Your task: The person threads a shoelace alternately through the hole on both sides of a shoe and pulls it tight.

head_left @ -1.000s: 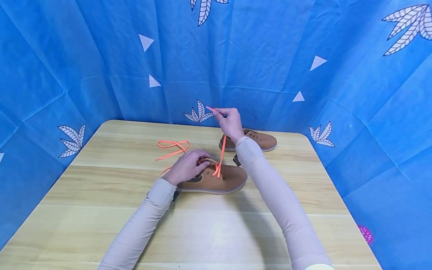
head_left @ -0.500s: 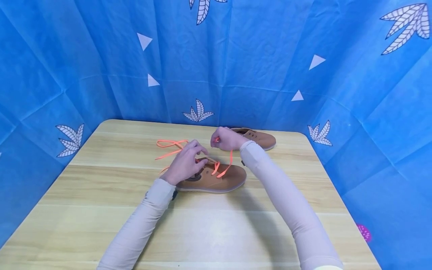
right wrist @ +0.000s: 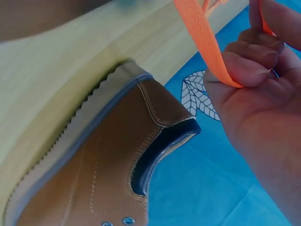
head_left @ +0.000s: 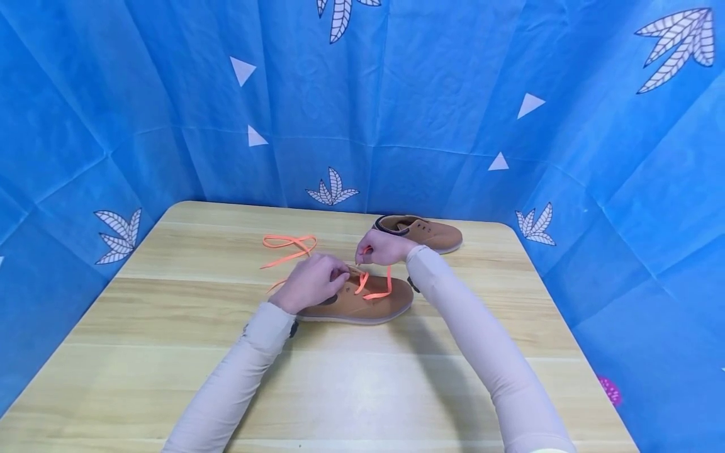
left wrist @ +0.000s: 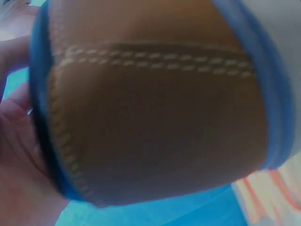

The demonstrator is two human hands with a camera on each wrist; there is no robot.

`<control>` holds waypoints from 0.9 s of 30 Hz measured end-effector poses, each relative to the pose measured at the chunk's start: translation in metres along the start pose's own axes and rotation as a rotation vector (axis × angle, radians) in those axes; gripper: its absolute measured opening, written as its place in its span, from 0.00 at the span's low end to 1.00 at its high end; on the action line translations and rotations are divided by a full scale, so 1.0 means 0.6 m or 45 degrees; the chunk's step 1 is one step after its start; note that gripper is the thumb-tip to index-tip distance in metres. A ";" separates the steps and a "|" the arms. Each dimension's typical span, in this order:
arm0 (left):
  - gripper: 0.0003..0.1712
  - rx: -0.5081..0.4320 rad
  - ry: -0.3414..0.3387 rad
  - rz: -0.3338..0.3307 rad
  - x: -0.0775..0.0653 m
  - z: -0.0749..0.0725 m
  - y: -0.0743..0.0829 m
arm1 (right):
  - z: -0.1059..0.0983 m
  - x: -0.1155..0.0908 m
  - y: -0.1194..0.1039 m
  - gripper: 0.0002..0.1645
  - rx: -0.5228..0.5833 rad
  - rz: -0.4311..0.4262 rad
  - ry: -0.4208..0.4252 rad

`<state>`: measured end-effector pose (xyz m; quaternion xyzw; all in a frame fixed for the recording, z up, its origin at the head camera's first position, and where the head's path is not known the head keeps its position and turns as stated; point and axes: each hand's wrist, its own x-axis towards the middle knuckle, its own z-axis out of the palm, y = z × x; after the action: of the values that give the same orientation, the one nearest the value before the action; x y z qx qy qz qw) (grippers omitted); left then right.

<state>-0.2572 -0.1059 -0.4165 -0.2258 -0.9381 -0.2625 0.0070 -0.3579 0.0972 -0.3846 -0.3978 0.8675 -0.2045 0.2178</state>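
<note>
A brown lace-up shoe lies on the table, toe to the right, with an orange shoelace threaded near the front of its eyelets. At the shoe's opening, my left hand pinches the edge of the eyelet flap between thumb and fingers. The shoe's heel fills the left wrist view and hides those fingertips. Above the shoe, my right hand grips the shoelace, which hangs from it down to the toe area. In the right wrist view the shoelace runs into the curled fingers.
A second brown shoe without a lace stands behind my right hand. Another stretch of orange lace lies looped on the wooden table behind my left hand. A blue patterned curtain surrounds the table's back and sides.
My right hand has come down from its raised position to close above the shoe, and the lace has slackened. My left fingers lifted briefly, then came back down onto the shoe's flap.
</note>
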 end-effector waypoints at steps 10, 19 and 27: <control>0.16 0.016 -0.072 0.040 -0.010 -0.007 0.015 | 0.004 -0.001 0.007 0.10 0.055 0.095 -0.041; 0.14 -0.005 -0.080 0.044 -0.008 0.004 0.020 | 0.002 -0.010 -0.001 0.15 0.152 0.079 -0.061; 0.11 -0.089 -0.068 -0.016 -0.003 0.020 0.021 | 0.003 -0.004 -0.003 0.22 0.235 0.053 -0.073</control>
<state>-0.2487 -0.0911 -0.4211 -0.2268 -0.9297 -0.2890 -0.0275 -0.3542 0.0977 -0.3846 -0.3637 0.8463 -0.2677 0.2825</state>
